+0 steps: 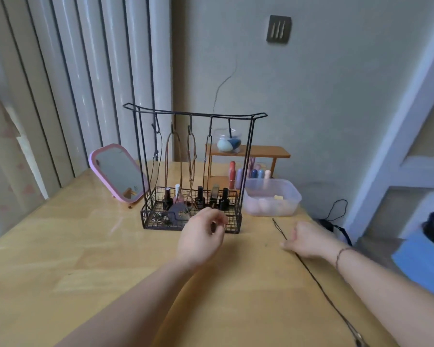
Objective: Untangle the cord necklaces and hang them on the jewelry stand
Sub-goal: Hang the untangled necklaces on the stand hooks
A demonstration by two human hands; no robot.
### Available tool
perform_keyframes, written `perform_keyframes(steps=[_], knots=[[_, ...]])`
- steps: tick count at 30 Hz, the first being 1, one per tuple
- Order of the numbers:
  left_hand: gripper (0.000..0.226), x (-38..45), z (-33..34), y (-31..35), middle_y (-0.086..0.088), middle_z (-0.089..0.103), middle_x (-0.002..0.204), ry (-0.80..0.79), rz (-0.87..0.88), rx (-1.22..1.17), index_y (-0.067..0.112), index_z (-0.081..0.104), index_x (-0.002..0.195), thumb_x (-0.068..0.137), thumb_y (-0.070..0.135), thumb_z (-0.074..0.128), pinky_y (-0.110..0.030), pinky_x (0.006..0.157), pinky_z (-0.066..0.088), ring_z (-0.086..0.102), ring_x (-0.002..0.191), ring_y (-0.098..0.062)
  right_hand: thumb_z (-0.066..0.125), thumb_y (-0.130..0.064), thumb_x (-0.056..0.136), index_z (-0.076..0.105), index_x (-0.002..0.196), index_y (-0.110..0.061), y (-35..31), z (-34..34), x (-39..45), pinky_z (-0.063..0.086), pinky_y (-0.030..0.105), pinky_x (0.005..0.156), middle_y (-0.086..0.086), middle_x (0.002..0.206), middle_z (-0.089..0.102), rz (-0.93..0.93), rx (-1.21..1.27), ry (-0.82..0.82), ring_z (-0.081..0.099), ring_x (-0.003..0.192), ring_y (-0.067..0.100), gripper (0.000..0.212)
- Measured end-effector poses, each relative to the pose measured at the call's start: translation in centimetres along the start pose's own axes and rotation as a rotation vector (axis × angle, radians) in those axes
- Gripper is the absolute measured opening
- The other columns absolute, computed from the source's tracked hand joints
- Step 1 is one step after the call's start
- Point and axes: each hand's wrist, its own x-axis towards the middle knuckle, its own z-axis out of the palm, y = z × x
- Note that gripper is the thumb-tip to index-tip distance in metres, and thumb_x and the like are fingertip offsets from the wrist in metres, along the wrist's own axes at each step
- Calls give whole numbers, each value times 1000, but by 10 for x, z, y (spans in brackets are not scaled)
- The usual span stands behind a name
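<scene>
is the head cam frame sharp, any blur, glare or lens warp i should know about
Head view: the left hand is smeared by motion blur at its fingers, so its grip is unclear; the right hand, on the black cord necklace, is soft too. The jewelry stand is fairly crisp. Wide-angle warp bows the curtain folds, and soft glare streaks the wooden table.

Black wire-metal jewelry stand (pixel 246 156) on a glossy wooden table (pixel 85 246), beside a translucent plastic tub (pixel 272 197).
</scene>
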Motion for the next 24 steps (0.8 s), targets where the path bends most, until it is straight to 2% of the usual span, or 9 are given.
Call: perform_keyframes(steps=[2,6,8,11,13,14,17,20,24], knots=[[20,-4,12,11,16,65,86,-77,26,7,29,66,82,81,11,58,-30,71,52,57,72,-4,61,-55,87,50,70,-21,4,14,-2,46,30,65,-3,78,56,44,-30,-19,58,78,21,40],[19,-15,35,33,16,66,87,-244,-7,17,32,66,87,85,15,59,-24,68,49,52,57,-3,54,-31,98,52,86,-21,-3,18,-9,44,31,73,4,110,65,74,-41,21,57,89,26,15],[16,-21,45,42,16,64,87,-340,-12,38,27,68,92,88,15,58,-22,69,46,51,59,-2,50,-20,98,51,91,-22,-5,18,-16,42,31,73,4,116,64,66,-81,26,52,87,25,8],[16,-29,57,53,11,65,92,-445,-20,67,23,70,95,89,14,58,-17,73,43,52,67,3,43,-12,96,51,89,-20,-2,16,-18,43,30,75,6,114,63,19,-94,-20,53,90,26,13],[14,-31,65,59,5,69,96,-470,-97,50,21,71,96,91,18,58,-21,80,46,55,74,-5,41,-14,99,49,79,-15,2,15,-16,42,30,72,9,98,63,-35,154,-28,55,86,27,21],[13,-31,68,63,4,68,95,-475,-159,16,20,71,98,93,23,59,-24,83,46,55,80,-9,39,-16,101,49,75,-14,3,13,-17,40,30,68,9,85,59,-72,407,-53,53,79,26,28],[17,-30,72,79,3,64,95,-577,-315,-346,22,68,103,96,34,58,-26,89,49,57,89,-12,36,-15,106,51,74,-10,-2,2,-26,38,29,56,10,70,51,-171,1124,-101,46,62,21,36],[20,-34,70,99,2,65,105,-672,-273,-540,16,64,110,104,26,47,-6,76,44,60,98,-8,38,-18,107,55,74,-13,-13,-17,-34,36,30,62,7,73,53,-263,1263,22,46,66,18,37],[24,-54,72,114,3,67,77,-693,-186,-694,19,58,87,103,23,42,-23,79,45,58,74,-8,37,-11,106,54,81,-9,-24,-61,-42,35,29,57,4,73,51,-337,1580,-18,44,62,17,30]])
